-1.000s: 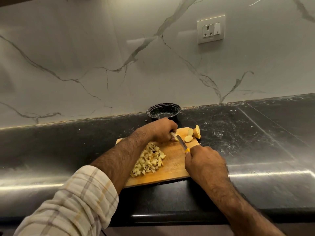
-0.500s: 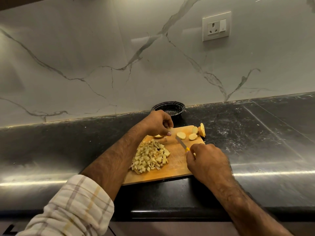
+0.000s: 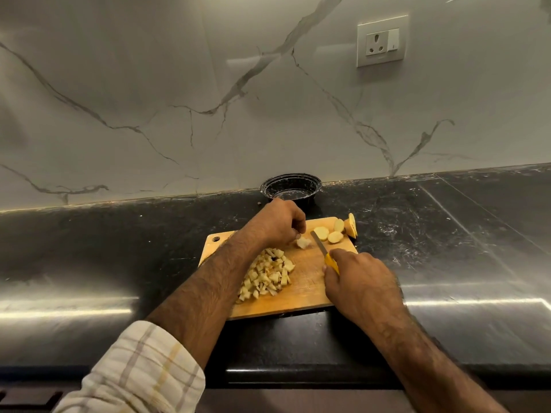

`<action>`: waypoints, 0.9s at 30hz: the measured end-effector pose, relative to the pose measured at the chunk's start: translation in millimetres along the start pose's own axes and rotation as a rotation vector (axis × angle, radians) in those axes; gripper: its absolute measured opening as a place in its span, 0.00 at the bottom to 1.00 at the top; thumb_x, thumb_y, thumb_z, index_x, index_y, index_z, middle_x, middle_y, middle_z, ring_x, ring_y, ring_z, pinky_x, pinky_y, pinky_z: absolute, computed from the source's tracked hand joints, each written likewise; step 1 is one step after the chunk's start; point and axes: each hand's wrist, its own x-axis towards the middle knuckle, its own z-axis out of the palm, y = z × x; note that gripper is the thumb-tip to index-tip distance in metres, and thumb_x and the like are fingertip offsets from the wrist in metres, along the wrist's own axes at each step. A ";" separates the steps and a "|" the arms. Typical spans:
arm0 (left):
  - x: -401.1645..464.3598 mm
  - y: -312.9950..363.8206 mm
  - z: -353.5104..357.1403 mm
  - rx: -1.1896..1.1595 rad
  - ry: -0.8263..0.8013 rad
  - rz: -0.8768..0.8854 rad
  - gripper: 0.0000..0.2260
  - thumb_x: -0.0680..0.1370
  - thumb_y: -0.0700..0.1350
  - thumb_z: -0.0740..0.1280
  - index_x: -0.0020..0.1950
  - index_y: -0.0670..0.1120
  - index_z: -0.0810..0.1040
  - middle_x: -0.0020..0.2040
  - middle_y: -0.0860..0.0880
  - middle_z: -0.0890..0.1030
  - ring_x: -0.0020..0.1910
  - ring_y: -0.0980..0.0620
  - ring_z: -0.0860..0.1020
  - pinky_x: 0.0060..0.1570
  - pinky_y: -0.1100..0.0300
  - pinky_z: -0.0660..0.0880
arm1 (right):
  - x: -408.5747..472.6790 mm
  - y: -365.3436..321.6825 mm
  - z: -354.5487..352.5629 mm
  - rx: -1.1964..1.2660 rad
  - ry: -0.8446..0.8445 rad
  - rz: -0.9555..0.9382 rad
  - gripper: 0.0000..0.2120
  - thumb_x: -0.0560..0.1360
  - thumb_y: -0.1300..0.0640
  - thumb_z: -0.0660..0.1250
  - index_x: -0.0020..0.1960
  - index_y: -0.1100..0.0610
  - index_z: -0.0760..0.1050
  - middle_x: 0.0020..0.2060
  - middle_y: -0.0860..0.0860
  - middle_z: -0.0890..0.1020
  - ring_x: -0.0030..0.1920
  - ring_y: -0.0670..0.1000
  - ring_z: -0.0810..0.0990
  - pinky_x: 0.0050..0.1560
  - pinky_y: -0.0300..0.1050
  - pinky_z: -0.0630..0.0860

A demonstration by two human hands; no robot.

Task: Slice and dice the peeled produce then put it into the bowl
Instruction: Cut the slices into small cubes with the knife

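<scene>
Wooden rectangular cutting board on black table: pale yellow diced produce heap at left; left hand, fingers curled, now touches a small cut chunk; right hand grips yellow-handled knife, blade lifted back; round peeled slices far right. Black round bowl behind, contents unclear.

A home kitchen was indicated — a polished black stone tabletop was backed by a veined marble wall, a wall socket was fitted, and a wooden cutting board was laid out.
</scene>
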 end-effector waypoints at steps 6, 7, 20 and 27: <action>-3.3 -5.6 7.4 0.007 -0.049 0.003 0.08 0.79 0.43 0.75 0.57 0.49 0.86 0.55 0.54 0.83 0.54 0.57 0.80 0.57 0.59 0.81 | 0.8 -8.8 0.1 -0.029 -0.020 -0.058 0.18 0.84 0.42 0.56 0.70 0.46 0.73 0.55 0.50 0.81 0.53 0.53 0.79 0.54 0.52 0.79; -3.8 -5.9 7.1 0.008 -0.055 0.011 0.07 0.79 0.44 0.75 0.57 0.49 0.87 0.55 0.54 0.83 0.54 0.57 0.80 0.57 0.59 0.80 | 1.6 -10.3 -1.0 -0.036 -0.030 -0.056 0.18 0.84 0.43 0.56 0.70 0.46 0.73 0.55 0.50 0.81 0.53 0.53 0.79 0.54 0.52 0.79; -0.8 -12.8 15.7 0.047 -0.020 0.064 0.06 0.78 0.43 0.76 0.55 0.50 0.87 0.55 0.55 0.81 0.55 0.55 0.79 0.58 0.55 0.82 | -13.0 -13.9 -10.1 -0.120 -0.111 -0.081 0.12 0.82 0.48 0.59 0.59 0.49 0.79 0.41 0.46 0.75 0.45 0.50 0.77 0.48 0.48 0.78; -9.8 -24.6 15.1 -0.055 0.025 0.095 0.09 0.77 0.38 0.76 0.54 0.50 0.88 0.54 0.57 0.84 0.54 0.58 0.81 0.60 0.57 0.81 | -9.7 -19.1 -14.2 -0.040 -0.025 -0.058 0.13 0.83 0.46 0.58 0.61 0.48 0.78 0.46 0.48 0.78 0.45 0.50 0.76 0.44 0.47 0.74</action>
